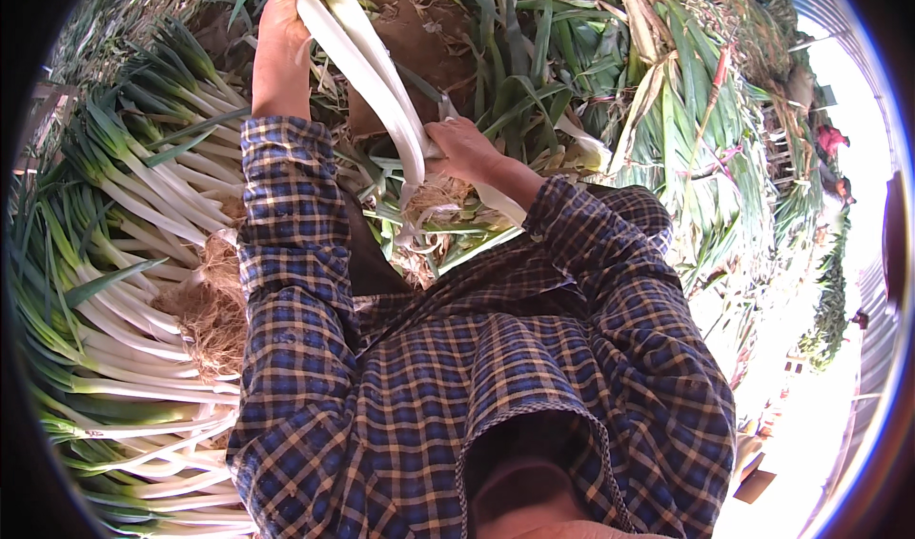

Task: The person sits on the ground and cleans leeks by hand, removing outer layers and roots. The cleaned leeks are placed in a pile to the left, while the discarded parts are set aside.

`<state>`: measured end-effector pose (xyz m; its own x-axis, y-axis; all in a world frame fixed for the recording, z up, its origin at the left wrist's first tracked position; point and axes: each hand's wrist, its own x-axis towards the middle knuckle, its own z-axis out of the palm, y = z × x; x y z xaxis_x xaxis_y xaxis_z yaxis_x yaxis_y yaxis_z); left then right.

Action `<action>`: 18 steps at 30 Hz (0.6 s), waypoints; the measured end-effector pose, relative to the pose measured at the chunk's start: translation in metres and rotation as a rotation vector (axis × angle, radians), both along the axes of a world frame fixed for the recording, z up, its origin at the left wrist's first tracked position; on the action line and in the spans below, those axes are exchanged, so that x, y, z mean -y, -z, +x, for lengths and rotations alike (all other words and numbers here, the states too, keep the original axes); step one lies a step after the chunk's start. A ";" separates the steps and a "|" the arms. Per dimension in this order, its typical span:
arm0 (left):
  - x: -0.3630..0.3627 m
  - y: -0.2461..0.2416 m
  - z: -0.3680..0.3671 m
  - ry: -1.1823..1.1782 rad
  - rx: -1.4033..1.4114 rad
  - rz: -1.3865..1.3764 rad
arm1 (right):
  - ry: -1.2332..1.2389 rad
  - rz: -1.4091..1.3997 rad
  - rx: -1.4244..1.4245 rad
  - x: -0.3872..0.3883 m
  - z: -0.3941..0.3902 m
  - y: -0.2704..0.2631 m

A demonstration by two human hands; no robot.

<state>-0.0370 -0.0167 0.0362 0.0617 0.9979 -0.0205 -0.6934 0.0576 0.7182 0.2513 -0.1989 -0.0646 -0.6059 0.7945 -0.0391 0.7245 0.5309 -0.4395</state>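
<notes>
My left hand (284,21) is closed around the upper part of two long white-stalked green onions (364,74), near where their leaves begin. The stalks slant down to the right, and a clump of pale roots (437,197) hangs at their lower end. My right hand (461,146) is closed at the lower part of the stalks, just above those roots. Its fingertips are partly hidden, and a whitish strip of outer leaf (500,203) hangs below that hand. Peeled scraps lie beneath, between my legs.
Many green onions with white stalks (154,317) lie in rows at my left, their brown roots (214,310) towards me. Unpeeled leafy bundles (675,110) are heaped at my right. Bare brown soil (411,31) shows ahead, and a cardboard piece (754,483) lies at the lower right.
</notes>
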 end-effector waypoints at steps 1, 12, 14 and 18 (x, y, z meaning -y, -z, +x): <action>-0.020 0.014 -0.023 0.048 0.004 -0.012 | -0.003 -0.004 0.007 0.002 -0.002 0.004; 0.012 0.013 0.039 0.103 0.123 0.058 | 0.084 -0.712 -0.947 -0.002 -0.039 -0.109; -0.008 0.042 0.026 0.134 0.106 0.030 | 0.069 -0.703 -0.933 0.002 -0.051 -0.115; -0.002 0.046 0.041 -0.032 0.124 -0.092 | 0.098 -0.408 -0.682 0.010 -0.042 -0.082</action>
